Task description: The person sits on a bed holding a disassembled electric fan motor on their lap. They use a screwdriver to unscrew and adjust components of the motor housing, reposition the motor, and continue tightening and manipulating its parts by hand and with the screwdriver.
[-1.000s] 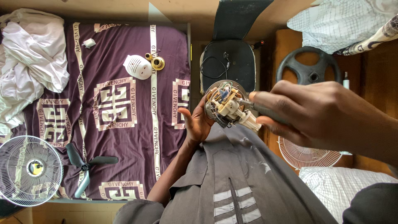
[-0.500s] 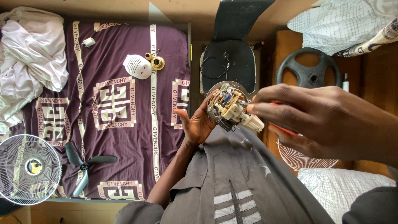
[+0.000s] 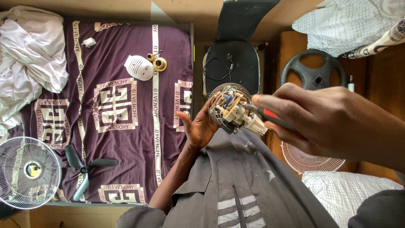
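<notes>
Left hand: the left hand (image 3: 198, 126) is open, palm up, its fingers spread and curled around the back of the fan motor assembly (image 3: 231, 109), propping it above the person's lap.
Right hand: the right hand (image 3: 325, 120) is closed around a screwdriver with a red-and-black handle (image 3: 270, 116), whose front end reaches into the motor's wiring; the tip is hidden among the parts.
Fan motor assembly: a round metal plate with coloured wires and cream plastic parts, tilted toward the camera, held just off the right edge of the bed.
Bed: a purple patterned bedsheet (image 3: 118, 139) covers it.
On the bed: a white domed motor cover (image 3: 139, 67) near the top edge, with a brass-coloured ring nut (image 3: 159, 64) just beside it; a small white piece (image 3: 89, 42) toward the top left corner; a dark three-blade fan propeller (image 3: 83, 169) near the bottom left.
Bed's left side: a rumpled white cloth (image 3: 29, 71) at the top left; a round wire fan guard (image 3: 28, 172) overhanging the bottom left corner.
Right of the bed: a black fan base (image 3: 232, 63) with a coiled cord; a second wire fan guard (image 3: 310, 159) lies under the right hand.
</notes>
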`<action>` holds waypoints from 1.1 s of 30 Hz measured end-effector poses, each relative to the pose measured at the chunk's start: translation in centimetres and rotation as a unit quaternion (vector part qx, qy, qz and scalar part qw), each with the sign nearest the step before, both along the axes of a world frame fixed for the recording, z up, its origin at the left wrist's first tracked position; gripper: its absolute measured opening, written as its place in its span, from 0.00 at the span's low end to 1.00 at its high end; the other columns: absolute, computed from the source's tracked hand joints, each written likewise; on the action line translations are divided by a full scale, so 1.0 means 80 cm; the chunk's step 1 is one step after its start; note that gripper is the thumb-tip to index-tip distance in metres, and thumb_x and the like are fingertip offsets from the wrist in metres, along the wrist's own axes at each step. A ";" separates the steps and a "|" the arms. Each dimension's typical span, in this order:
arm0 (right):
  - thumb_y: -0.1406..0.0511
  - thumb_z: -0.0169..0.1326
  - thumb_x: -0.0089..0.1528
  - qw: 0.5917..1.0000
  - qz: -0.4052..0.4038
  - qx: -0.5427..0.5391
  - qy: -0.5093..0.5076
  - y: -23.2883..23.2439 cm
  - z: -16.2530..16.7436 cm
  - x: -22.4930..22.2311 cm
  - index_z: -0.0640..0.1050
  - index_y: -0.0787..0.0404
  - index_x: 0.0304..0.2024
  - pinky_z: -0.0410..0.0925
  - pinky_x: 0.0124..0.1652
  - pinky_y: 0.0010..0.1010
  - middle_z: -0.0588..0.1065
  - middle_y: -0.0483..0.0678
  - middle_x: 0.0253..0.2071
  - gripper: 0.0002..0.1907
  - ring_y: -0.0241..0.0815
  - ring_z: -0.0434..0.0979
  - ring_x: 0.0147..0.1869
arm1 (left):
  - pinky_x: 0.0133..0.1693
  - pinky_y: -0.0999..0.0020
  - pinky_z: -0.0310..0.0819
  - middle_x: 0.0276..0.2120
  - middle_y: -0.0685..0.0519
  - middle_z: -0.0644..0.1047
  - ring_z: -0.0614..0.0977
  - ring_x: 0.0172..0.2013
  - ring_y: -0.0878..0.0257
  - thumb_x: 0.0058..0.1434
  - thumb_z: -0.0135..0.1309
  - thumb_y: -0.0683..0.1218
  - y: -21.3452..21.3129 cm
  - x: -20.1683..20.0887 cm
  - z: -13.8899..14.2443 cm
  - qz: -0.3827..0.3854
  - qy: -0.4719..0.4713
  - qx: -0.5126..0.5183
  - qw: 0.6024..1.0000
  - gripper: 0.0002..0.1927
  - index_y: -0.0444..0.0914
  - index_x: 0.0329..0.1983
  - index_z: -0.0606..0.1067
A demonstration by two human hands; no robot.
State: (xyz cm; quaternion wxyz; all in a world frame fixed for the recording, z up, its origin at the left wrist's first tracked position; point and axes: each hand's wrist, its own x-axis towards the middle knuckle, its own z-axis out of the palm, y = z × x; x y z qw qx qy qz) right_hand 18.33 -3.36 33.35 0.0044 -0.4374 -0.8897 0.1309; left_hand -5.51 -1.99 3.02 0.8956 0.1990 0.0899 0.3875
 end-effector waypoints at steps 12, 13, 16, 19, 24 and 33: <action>0.56 0.63 0.56 1.000 -0.015 0.015 -0.008 0.010 -0.001 0.001 0.72 0.60 0.63 0.72 0.18 0.32 0.76 0.47 0.37 0.34 0.39 0.77 0.20 | 0.73 0.43 0.57 0.76 0.42 0.57 0.61 0.74 0.50 0.49 0.32 0.89 -0.001 0.001 0.002 0.017 -0.004 -0.005 1.000 0.70 0.35 0.80 0.50; 0.57 0.62 0.57 0.999 0.010 0.018 0.029 0.012 -0.001 0.001 0.71 0.61 0.61 0.72 0.20 0.30 0.76 0.48 0.40 0.32 0.38 0.78 0.23 | 0.73 0.43 0.57 0.76 0.42 0.57 0.61 0.74 0.49 0.49 0.32 0.89 -0.001 0.001 0.001 0.018 0.000 -0.007 1.000 0.70 0.35 0.80 0.50; 0.61 0.63 0.57 0.995 0.051 0.014 0.085 0.015 0.000 0.003 0.71 0.62 0.58 0.73 0.21 0.27 0.76 0.50 0.44 0.28 0.37 0.78 0.25 | 0.73 0.44 0.56 0.77 0.43 0.56 0.61 0.75 0.49 0.49 0.33 0.89 -0.001 0.000 0.001 0.021 0.007 -0.013 1.000 0.70 0.35 0.81 0.50; 0.60 0.65 0.57 0.999 0.017 0.011 0.038 0.015 0.001 0.002 0.72 0.62 0.59 0.72 0.20 0.33 0.75 0.48 0.38 0.30 0.40 0.76 0.21 | 0.73 0.44 0.56 0.78 0.44 0.55 0.60 0.75 0.50 0.49 0.33 0.88 -0.001 -0.002 0.003 0.024 0.012 -0.014 1.000 0.70 0.35 0.81 0.49; 0.60 0.63 0.58 0.995 0.045 0.047 0.079 0.017 0.004 0.004 0.69 0.63 0.59 0.73 0.24 0.28 0.76 0.53 0.47 0.30 0.41 0.80 0.30 | 0.74 0.44 0.56 0.77 0.43 0.55 0.60 0.76 0.48 0.50 0.32 0.88 -0.007 -0.001 0.006 0.026 0.017 -0.011 0.999 0.69 0.35 0.80 0.49; 0.57 0.64 0.57 0.997 0.000 0.075 0.006 0.010 0.007 0.011 0.71 0.60 0.57 0.71 0.21 0.35 0.75 0.47 0.36 0.29 0.43 0.78 0.24 | 0.74 0.45 0.54 0.77 0.43 0.56 0.60 0.75 0.49 0.50 0.32 0.88 -0.017 0.009 0.009 0.034 0.023 -0.016 0.999 0.69 0.35 0.81 0.49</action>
